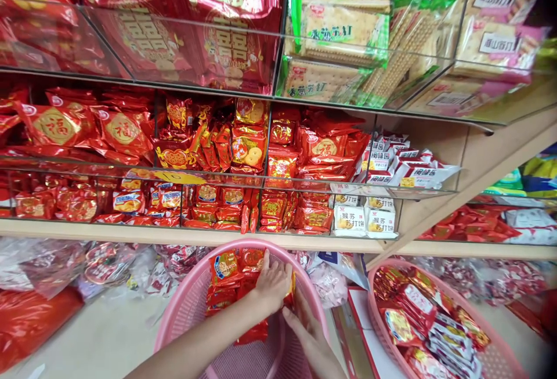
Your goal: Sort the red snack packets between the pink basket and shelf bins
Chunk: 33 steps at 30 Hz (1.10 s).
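Note:
A round pink basket (pixel 174 309) stands on the floor below the shelves, with red snack packets (pixel 224 269) gathered in its upper left part. My left hand (pixel 274 283) reaches in over the packets, its fingers partly spread and touching packets near the far rim. Beside it, lower right, my right hand (pixel 307 324) is inside the basket, thumb pointing left. Between the hands shows the edge of a red and yellow packet; whether the right fingers hold it is hidden.
Clear-fronted shelves (pixel 130 231) of red, green and white packets span the view above the basket. A second pink basket (pixel 500 338) of mixed packets stands at right. Plastic bags (pixel 43 266) and a red bag (pixel 35 324) lie at left.

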{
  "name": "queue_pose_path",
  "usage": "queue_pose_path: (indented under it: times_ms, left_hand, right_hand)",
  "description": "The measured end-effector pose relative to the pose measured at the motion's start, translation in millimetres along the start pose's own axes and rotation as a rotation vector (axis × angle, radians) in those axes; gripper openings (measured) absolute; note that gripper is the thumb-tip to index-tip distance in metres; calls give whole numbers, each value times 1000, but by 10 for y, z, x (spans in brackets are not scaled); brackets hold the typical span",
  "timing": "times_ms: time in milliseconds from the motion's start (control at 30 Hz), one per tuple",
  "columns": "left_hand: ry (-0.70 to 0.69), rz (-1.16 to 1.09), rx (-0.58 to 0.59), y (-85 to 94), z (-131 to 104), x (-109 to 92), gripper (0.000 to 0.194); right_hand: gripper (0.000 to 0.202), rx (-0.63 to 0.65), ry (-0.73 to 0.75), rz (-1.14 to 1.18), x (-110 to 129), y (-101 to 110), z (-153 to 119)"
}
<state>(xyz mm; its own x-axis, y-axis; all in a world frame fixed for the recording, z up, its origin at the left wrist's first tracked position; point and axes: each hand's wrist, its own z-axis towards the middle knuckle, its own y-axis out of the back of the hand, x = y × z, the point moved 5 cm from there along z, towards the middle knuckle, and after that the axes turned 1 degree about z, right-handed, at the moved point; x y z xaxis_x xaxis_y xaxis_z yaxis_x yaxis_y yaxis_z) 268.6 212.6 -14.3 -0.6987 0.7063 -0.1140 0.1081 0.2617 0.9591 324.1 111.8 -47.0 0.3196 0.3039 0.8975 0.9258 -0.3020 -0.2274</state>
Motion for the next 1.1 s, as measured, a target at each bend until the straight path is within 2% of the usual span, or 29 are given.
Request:
queue_pose_path:
  times_ms: [100,200,300,367,467,500,567,667,733,767,867,933,1033,1100]
  left_hand:
    - [36,18,6,-21,46,2,52]
    - [62,22,26,-69,97,16,58]
    - [97,24,40,-119,137,33,64]
    - [109,26,57,-137,150,38,73]
    - [74,35,115,-109,113,32,102]
    - [55,25,133,-76,75,31,108]
    - [19,-44,113,47,-43,43,110]
    - [-20,-193,-68,358,-305,110,88]
    - [-14,-243,-217,594,-501,205,67]
    - [-7,-260,-292,715,-593,263,58]
    - [34,-316,-580,1105,-842,485,35]
    - [56,-343,-799,1363,-995,650,26]
    - [72,-328,-1110,1696,-1221,891,18]
    - [82,-293,-1274,1869,-1365,1039,14]
  right_hand:
    - [68,67,31,-30,-62,42,125]
    - [67,121,60,-56,-114,61,232]
    - [74,46,94,-46,-183,73,297]
    - [80,-1,115,-23,-238,61,310]
    - [79,-7,156,-17,-249,66,288]
    - [76,-20,181,-31,-206,99,270]
    - [67,-68,247,-102,-20,203,222]
    - [49,-74,359,-319,510,274,131]
    - [45,5,443,-489,966,158,61]
    - [46,-13,513,-555,1218,79,21]
    - [42,-64,746,-755,1912,-307,-80]
    - [38,-45,955,-870,2278,-642,-127]
    - [36,-24,1231,-1013,2645,-1090,-135]
    - [35,-34,1330,-1091,2790,-1311,-83]
